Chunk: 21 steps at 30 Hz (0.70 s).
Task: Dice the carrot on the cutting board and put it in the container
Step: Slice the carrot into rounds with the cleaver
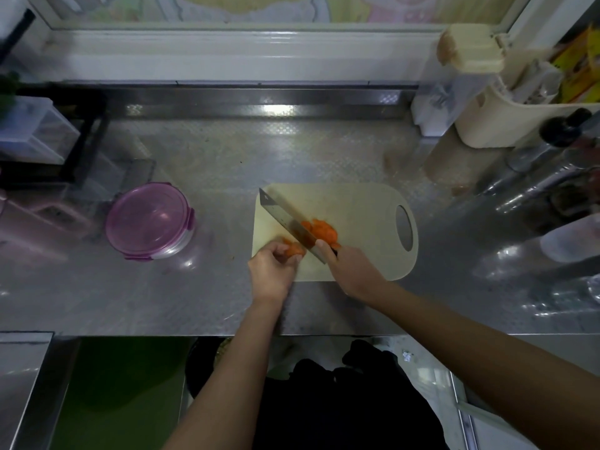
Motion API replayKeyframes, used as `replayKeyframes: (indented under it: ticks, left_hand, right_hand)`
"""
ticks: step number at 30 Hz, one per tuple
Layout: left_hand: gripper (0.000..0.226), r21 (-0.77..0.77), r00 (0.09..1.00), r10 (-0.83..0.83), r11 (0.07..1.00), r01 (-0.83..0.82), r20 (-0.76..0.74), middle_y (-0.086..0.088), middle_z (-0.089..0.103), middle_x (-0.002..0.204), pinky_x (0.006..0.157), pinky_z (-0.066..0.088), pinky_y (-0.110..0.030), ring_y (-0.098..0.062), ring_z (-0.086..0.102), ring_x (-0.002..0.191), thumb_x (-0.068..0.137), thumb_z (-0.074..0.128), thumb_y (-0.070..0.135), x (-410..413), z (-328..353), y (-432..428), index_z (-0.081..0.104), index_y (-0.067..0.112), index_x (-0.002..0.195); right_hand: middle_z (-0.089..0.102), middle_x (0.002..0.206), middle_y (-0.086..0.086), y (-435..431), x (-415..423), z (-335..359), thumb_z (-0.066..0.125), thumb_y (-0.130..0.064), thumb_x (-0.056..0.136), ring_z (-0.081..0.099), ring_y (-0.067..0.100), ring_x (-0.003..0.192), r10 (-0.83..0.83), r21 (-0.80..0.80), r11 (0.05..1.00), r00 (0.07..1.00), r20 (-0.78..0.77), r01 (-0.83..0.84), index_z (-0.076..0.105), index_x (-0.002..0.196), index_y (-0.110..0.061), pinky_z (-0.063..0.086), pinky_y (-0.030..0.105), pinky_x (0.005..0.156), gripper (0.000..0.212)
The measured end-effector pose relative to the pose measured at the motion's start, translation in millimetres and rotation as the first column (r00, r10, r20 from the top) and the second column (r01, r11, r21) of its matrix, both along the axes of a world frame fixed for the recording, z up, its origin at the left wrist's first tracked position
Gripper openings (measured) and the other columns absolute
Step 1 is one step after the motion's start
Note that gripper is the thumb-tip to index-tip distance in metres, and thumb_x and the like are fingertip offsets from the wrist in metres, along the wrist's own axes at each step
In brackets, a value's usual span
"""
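The left hand (272, 271) is pinching the carrot (294, 250) on the cutting board (357, 203). The right hand (349, 267) is gripping the knife (285, 219). The carrot is probably hard and rolls easily, so it needs holding well back from the blade.

Dim, soft picture — glare streaks the far steel counter (276, 110) and the right-hand jars (552, 190); edges bend and blur, near floor in shadow.
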<state>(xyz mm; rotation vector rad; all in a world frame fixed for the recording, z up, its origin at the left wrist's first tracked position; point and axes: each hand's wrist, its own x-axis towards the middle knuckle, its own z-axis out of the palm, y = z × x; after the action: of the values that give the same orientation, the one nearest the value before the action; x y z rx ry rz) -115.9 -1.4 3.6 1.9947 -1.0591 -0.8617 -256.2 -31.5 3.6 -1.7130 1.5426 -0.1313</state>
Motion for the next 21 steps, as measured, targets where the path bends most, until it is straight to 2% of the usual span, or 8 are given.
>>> replayKeyframes:
  ticks: [4, 8, 10, 12, 15, 21]
  left_hand:
    - [0.02, -0.013, 1.0, -0.019, 1.0, 0.018, -0.016, 0.016, 0.055, 0.063, 0.063, 0.038, -0.009, -0.006, 0.054, 0.063, 0.073, 0.077, 0.011, 1.6, -3.8, -0.7, 0.06, 0.02, 0.069]
    - [0.027, -0.032, 0.999, -0.017, 0.999, 0.016, -0.046, 0.016, 0.055, 0.062, 0.065, 0.042, -0.011, -0.001, 0.054, 0.061, 0.073, 0.077, 0.008, 2.0, -4.2, -0.2, 0.056, 0.024, 0.063]
    - [0.026, -0.035, 0.999, -0.023, 0.999, 0.021, -0.044, 0.016, 0.056, 0.061, 0.061, 0.04, -0.005, 0.001, 0.053, 0.06, 0.073, 0.076, 0.008, 2.2, -4.6, -0.1, 0.057, 0.023, 0.063]
    - [0.024, -0.031, 0.999, -0.02, 0.999, 0.019, -0.048, 0.016, 0.056, 0.061, 0.057, 0.037, 0.0, 0.004, 0.052, 0.058, 0.074, 0.076, 0.008, 2.4, -4.9, -0.2, 0.058, 0.02, 0.064]
    - [0.02, -0.019, 0.999, -0.015, 1.0, 0.014, -0.031, 0.012, 0.056, 0.061, 0.055, 0.036, 0.001, 0.003, 0.052, 0.058, 0.074, 0.077, 0.01, 2.9, -5.7, -0.5, 0.059, 0.017, 0.066]
    - [0.013, 0.004, 1.0, -0.011, 1.0, 0.011, -0.012, 0.004, 0.06, 0.068, 0.059, 0.037, -0.004, -0.004, 0.053, 0.06, 0.074, 0.077, 0.012, 2.7, -5.1, -2.4, 0.064, 0.012, 0.073]
  right_hand:
    - [0.046, 0.059, -0.004, 6.3, -3.4, 7.0, 0.025, -0.049, 0.099, 0.045, 0.01, 0.056, 0.003, -0.03, 1.0, 1.0, 0.025, -0.002, 0.041, 0.06, -0.022, 0.032, 0.027, 0.065, 0.049]
    - [0.044, 0.057, -0.006, 8.1, -0.8, 8.7, 0.026, -0.052, 0.097, 0.043, 0.008, 0.055, -0.006, -0.041, 0.999, 0.998, 0.06, 0.008, 0.037, 0.059, -0.026, 0.033, 0.028, 0.064, 0.047]
    - [0.045, 0.059, -0.006, 7.9, 0.8, 8.5, 0.027, -0.052, 0.097, 0.045, 0.01, 0.057, -0.005, -0.033, 0.999, 0.999, 0.051, 0.007, 0.037, 0.06, -0.027, 0.033, 0.028, 0.066, 0.046]
    - [0.05, 0.065, -0.001, 8.0, 1.9, 8.9, 0.027, -0.052, 0.097, 0.049, 0.017, 0.064, -0.002, -0.038, 0.999, 0.999, 0.041, 0.003, 0.043, 0.065, -0.023, 0.034, 0.029, 0.068, 0.046]
    - [0.059, 0.08, 0.011, 7.9, 2.7, 6.4, 0.027, -0.054, 0.095, 0.058, 0.027, 0.076, 0.0, -0.063, 0.998, 1.0, 0.018, 0.001, 0.059, 0.086, -0.009, 0.038, 0.03, 0.069, 0.056]
    - [0.064, 0.094, 0.02, 8.3, 5.3, 12.7, 0.028, -0.052, 0.096, 0.06, 0.034, 0.086, 0.025, -0.056, 0.998, 1.0, -0.005, -0.025, 0.06, 0.105, -0.002, 0.042, 0.032, 0.072, 0.06]
